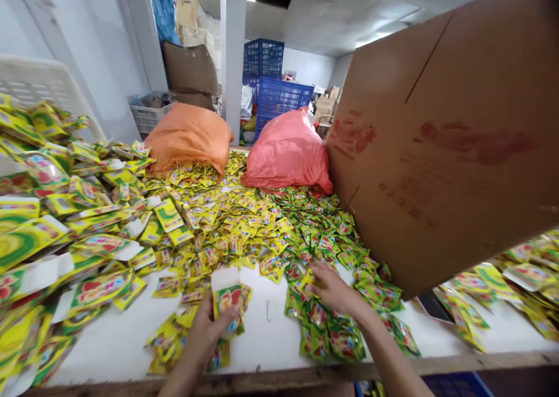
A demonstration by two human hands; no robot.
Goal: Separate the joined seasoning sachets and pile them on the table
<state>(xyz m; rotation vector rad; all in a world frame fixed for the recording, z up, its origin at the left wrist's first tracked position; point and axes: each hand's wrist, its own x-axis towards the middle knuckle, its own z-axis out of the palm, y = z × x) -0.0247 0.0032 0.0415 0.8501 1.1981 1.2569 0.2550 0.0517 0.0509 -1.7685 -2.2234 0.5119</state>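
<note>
My left hand (204,331) holds a small open-topped printed carton (227,300) upright over the near edge of the white table (271,333). My right hand (332,289) rests palm down on a heap of small green and yellow sachets (325,327), its fingers on one sachet (307,280). Several more sachets (244,222) cover the middle of the table in a loose spread. Flattened yellow and green cartons (52,222) are piled high at the left.
A big tilted cardboard box (445,146) fills the right side. An orange sack (188,135) and a pink sack (287,152) lie at the table's far end. Blue crates (279,94), a white crate (39,82) and a pillar (232,53) stand around.
</note>
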